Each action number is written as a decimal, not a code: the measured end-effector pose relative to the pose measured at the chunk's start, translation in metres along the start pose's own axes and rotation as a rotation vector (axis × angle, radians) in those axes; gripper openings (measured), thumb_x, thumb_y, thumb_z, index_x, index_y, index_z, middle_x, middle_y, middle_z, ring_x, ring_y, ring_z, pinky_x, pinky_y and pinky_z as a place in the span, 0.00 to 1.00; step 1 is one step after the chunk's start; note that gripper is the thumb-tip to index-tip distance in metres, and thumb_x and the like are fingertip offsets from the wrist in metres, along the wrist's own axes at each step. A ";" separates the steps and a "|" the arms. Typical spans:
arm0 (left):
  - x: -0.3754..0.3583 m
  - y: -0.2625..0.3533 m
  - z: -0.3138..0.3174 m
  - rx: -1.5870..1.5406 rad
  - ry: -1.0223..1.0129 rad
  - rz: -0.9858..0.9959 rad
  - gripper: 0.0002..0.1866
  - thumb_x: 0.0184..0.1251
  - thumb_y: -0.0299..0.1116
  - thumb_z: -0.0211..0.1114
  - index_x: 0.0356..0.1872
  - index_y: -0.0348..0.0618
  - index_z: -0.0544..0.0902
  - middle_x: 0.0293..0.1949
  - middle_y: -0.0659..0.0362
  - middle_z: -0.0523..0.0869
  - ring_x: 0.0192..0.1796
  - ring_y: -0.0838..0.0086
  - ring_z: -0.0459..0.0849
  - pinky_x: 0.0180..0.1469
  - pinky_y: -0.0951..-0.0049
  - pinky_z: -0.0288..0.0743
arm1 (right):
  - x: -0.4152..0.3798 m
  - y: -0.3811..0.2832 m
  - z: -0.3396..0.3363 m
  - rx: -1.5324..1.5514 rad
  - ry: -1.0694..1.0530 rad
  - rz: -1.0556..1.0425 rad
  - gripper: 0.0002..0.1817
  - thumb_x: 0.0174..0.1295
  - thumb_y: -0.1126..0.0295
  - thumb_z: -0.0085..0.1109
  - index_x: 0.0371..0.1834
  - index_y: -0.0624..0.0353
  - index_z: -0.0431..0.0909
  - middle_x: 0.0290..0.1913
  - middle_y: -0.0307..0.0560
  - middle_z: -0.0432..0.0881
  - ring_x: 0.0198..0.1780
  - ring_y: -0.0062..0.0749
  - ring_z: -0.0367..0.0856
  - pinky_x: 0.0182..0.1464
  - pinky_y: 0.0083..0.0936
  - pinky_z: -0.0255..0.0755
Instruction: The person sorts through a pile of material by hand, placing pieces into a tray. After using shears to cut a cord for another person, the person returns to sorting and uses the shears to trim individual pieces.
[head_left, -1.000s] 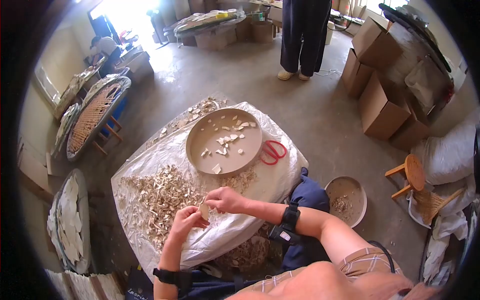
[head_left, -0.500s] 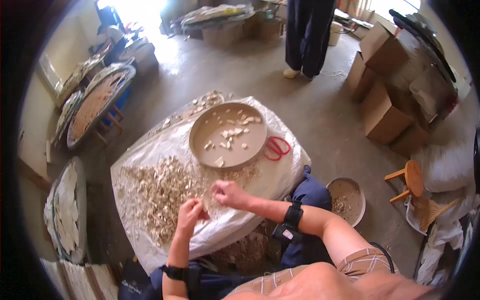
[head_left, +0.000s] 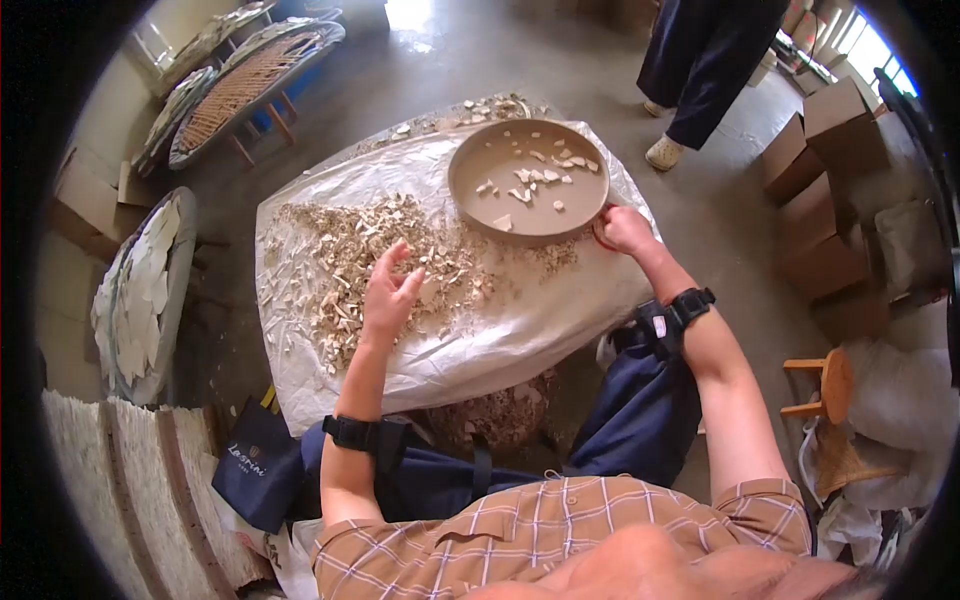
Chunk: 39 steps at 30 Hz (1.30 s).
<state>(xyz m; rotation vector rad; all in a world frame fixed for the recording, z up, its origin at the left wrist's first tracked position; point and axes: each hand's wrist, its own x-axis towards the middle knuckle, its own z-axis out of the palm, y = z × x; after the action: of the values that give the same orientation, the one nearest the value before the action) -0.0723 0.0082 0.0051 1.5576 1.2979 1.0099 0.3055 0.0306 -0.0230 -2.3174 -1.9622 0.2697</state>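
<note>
My left hand (head_left: 392,290) is over the heap of small pale pieces (head_left: 350,265), thumb and fingers apart; I see nothing held in it. At the right edge of the white-covered table (head_left: 480,350), my right hand (head_left: 627,230) is closed on the red-handled scissors (head_left: 603,232), which it mostly hides. Just left of that hand sits a round brown tray (head_left: 480,215) with several white pieces (head_left: 540,177) scattered inside.
A person in dark trousers (head_left: 700,70) stands beyond the table at the right. Cardboard boxes (head_left: 825,230) and a small wooden stool (head_left: 835,388) are on the right. Round racks (head_left: 145,290) stand at the left, above a dark bag (head_left: 258,465).
My right hand has moved from beside the heap to the red scissors and closed on them. My left hand's fingers have spread. The view has shifted, and the other person's legs have moved.
</note>
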 end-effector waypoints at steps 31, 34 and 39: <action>-0.157 0.002 -0.110 0.973 0.013 0.056 0.15 0.52 0.26 0.58 0.43 0.36 0.74 0.48 0.50 0.74 0.53 0.58 0.70 0.56 0.65 0.60 | -0.064 -0.008 -0.025 1.750 0.218 0.214 0.16 0.52 0.74 0.52 0.45 0.62 0.66 0.27 0.39 0.71 0.23 0.20 0.70 0.19 0.15 0.65; -0.144 -0.004 -0.120 0.895 -0.093 -0.023 0.15 0.48 0.25 0.58 0.41 0.36 0.73 0.47 0.50 0.74 0.52 0.56 0.69 0.56 0.63 0.60 | -0.048 -0.007 0.000 1.556 0.398 0.190 0.19 0.52 0.76 0.50 0.48 0.65 0.63 0.28 0.41 0.71 0.23 0.20 0.70 0.19 0.17 0.66; -0.109 -0.009 -0.112 0.882 -0.223 -0.106 0.13 0.45 0.26 0.59 0.35 0.38 0.74 0.44 0.50 0.74 0.48 0.56 0.70 0.55 0.61 0.60 | -0.017 -0.020 0.016 1.480 0.415 0.259 0.23 0.52 0.78 0.49 0.53 0.67 0.59 0.29 0.42 0.71 0.23 0.21 0.69 0.20 0.16 0.67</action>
<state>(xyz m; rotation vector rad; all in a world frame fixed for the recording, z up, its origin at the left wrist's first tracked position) -0.1953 -0.0860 0.0249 2.1229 1.7502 0.1478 0.2804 0.0162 -0.0341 -1.3648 -0.6836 0.8076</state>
